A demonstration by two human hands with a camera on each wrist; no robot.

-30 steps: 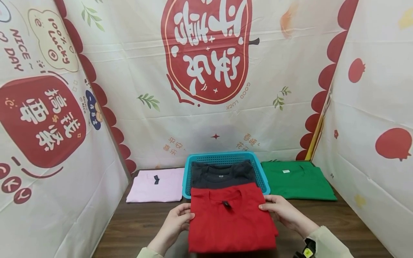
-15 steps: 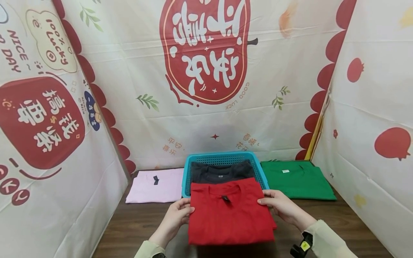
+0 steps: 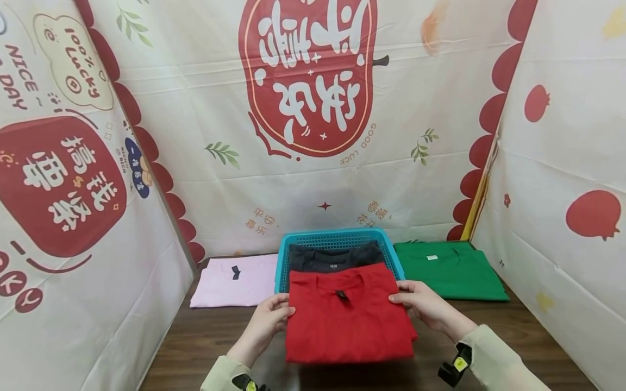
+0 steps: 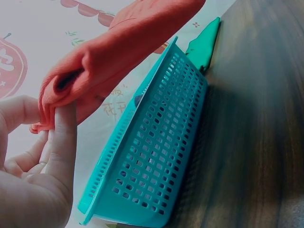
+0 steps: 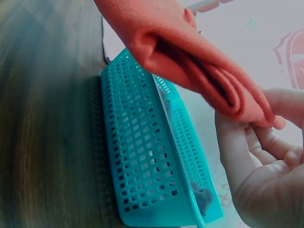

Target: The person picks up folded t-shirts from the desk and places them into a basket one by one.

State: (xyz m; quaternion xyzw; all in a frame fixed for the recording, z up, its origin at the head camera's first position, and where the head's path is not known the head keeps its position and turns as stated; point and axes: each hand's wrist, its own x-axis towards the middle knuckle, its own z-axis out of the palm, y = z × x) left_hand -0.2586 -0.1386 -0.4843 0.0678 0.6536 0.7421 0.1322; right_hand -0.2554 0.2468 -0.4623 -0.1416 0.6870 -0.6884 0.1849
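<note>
A folded red T-shirt [image 3: 348,320] is held level between both hands, its collar and black neck label facing up. My left hand [image 3: 266,326] pinches its left edge between thumb and fingers; my right hand [image 3: 430,307] pinches the right edge the same way. Both wrist views show the folded layers of the shirt gripped above the height of the turquoise basket [image 4: 152,161]. In the head view the shirt's far edge overlaps the basket's front. Inside the basket lies a folded dark grey T-shirt [image 3: 337,259], its lower part hidden behind the red one.
A folded pink T-shirt [image 3: 233,282] lies on the wooden table [image 3: 210,339] left of the basket. To the right lies a folded green T-shirt [image 3: 447,271]. Printed white cloth walls [image 3: 313,184] enclose the table at the back and both sides.
Both hands have carried the red T-shirt forward and slightly up in the head view, toward the basket, covering more of its front. The pink and green T-shirts stay in place.
</note>
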